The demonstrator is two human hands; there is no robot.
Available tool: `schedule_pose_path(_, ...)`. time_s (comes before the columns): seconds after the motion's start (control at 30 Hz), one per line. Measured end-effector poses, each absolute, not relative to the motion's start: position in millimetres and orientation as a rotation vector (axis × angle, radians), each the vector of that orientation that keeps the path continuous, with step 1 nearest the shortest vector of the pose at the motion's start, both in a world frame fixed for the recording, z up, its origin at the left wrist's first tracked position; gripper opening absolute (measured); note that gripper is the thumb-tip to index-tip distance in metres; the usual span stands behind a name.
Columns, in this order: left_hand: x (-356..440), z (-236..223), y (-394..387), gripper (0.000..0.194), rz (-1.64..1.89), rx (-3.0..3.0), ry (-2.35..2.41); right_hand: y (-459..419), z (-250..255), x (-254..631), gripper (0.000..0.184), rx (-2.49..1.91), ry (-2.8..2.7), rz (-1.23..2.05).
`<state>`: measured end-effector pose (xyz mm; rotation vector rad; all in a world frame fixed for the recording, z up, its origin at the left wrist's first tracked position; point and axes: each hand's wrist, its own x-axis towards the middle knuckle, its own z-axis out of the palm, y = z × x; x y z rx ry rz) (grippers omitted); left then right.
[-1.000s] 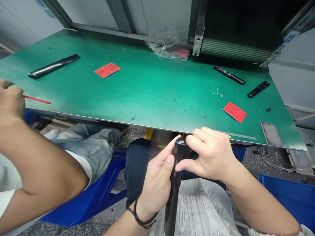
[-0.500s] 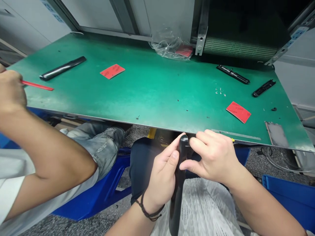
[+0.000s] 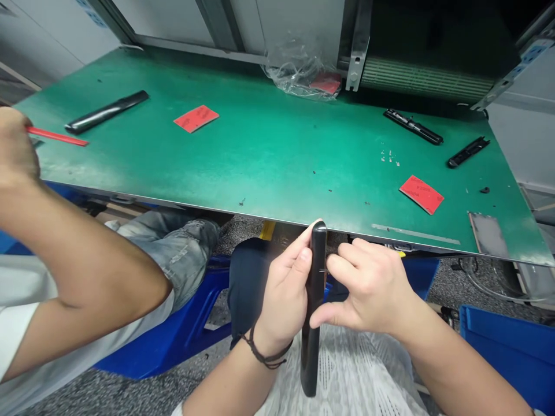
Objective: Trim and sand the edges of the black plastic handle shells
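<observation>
My left hand (image 3: 286, 292) is wrapped round a long, glossy black plastic piece (image 3: 315, 300) with a rounded top end, held upright over my lap just in front of the table edge. The fingers lie behind it and the thumb presses on its left side. To its right, my right hand (image 3: 368, 286) has its fingers curled in, with the thumb stretched against the piece's lower half. A thin dark line shows on the piece beside those curled fingers; whatever they grip is hidden.
On the green table (image 3: 260, 156) lie red sandpaper sheets (image 3: 422, 195), black parts (image 3: 413, 126) and a similar black piece (image 3: 106, 112). At left, a co-worker's hand (image 3: 17, 144) holds a red strip (image 3: 58, 136). A clear plastic bag (image 3: 295, 78) sits behind; a blue bin (image 3: 507, 346) stands at right.
The black piece has come up and tilted more upright in my left hand. My right hand has slid down along its side, with the thumb lower. The view has shifted slightly.
</observation>
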<state>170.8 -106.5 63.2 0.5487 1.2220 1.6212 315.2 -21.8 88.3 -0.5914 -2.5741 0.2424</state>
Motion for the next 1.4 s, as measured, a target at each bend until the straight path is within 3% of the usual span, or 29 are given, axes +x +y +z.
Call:
schedule_pose_path(0.17,171,69,-100,0.059,1.634,0.49,1.199,-30,83,315,0.083,-0.606,-2.573,0.268)
schedule_pose_path(0.83,173,65,-94,0.058,1.708,0.401,1.158,-46,80,318,0.065,-0.707,-2.588,0.236)
schedule_pose_path(1.4,171,65,-92,0.055,1.728,0.397,1.16,-49,81,316,0.063,-0.68,-2.598,0.214)
